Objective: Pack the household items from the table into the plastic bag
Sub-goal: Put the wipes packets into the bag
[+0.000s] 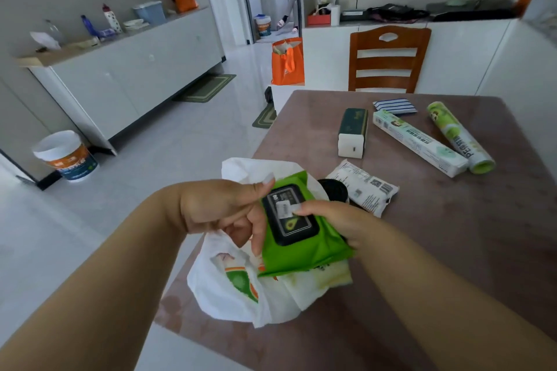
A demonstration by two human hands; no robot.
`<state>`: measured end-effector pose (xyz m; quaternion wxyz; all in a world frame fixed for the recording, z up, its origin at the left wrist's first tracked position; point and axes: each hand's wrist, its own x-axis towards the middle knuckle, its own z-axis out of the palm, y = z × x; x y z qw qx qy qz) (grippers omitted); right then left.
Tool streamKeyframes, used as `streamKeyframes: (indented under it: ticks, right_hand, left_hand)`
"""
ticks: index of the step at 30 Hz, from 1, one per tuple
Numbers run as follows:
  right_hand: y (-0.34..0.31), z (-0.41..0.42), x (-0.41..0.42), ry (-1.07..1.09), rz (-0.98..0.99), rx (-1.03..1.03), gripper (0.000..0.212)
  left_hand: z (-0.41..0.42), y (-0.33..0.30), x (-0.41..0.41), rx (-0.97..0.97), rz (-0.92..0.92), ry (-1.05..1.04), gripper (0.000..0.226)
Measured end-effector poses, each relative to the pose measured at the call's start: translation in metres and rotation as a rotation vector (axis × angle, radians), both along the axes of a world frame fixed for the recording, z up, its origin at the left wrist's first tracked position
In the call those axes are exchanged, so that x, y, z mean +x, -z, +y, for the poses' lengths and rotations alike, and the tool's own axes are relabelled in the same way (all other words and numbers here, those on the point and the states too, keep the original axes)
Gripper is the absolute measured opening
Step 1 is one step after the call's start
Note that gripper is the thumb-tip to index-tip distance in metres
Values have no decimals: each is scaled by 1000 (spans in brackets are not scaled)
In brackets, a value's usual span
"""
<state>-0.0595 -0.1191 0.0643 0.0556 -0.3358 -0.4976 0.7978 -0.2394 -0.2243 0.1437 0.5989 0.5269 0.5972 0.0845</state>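
Note:
A green wet-wipes pack point(304, 247) with a black lid is held over the white plastic bag point(229, 289) at the table's near left edge. My right hand point(334, 220) grips the pack from the right, thumb on its lid. My left hand point(223, 208) grips the bag's rim beside the pack's left edge. On the table lie a white packet point(361, 190), a black round lid point(334, 188) partly hidden, a dark green tissue box point(353, 132), a long white box point(419, 143), a green roll point(459, 137) and a striped cloth point(394, 106).
The brown table point(452, 250) fills the right half. A wooden chair point(388, 60) stands at its far side. Left of the table is tiled floor with a bucket point(67, 156), an orange bag point(287, 62) and white cabinets. A person sits in the far doorway.

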Motion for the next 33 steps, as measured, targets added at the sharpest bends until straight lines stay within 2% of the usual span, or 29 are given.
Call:
streamKeyframes:
  ticks: [2, 6, 8, 10, 12, 14, 16, 21, 25, 30, 33]
  right_hand:
    - [-2, -4, -15, -65, -53, 56, 20]
    - [-2, -16, -50, -198, -158, 90, 50]
    - [-2, -18, -62, -166, -218, 167, 39]
    - [-1, -13, -67, -55, -312, 413, 32]
    - [-1, -6, -64, 5, -340, 584, 32]
    - [0, -2, -56, -24, -368, 680, 36]
    - [1, 1, -49, -30, -373, 744, 38]
    - [-7, 21, -34, 172, -180, 505, 23]
    - [-10, 41, -15, 301, -145, 460, 16]
    - [-8, 84, 11, 471, -235, 367, 16]
    - [1, 112, 30, 545, -298, 352, 15]
  left_hand:
    - [-1, 2, -2, 10, -32, -1, 93]
    - [-6, 3, -6, 10, -148, -35, 85]
    - [-7, 3, -8, 3, -211, -24, 85]
    - [-6, 2, -11, 20, -235, -20, 83]
    - [-4, 0, -15, 45, -309, -25, 81]
    - [-2, 0, -21, 39, -368, -58, 82]
    - [0, 1, -25, 41, -346, -60, 85]
    - [10, 3, -24, 3, -309, -43, 85]
    - [33, -2, -17, 90, -134, -137, 84]
    - [84, -29, 10, 214, 6, -267, 72]
    - [121, -38, 28, 226, 92, -298, 62]
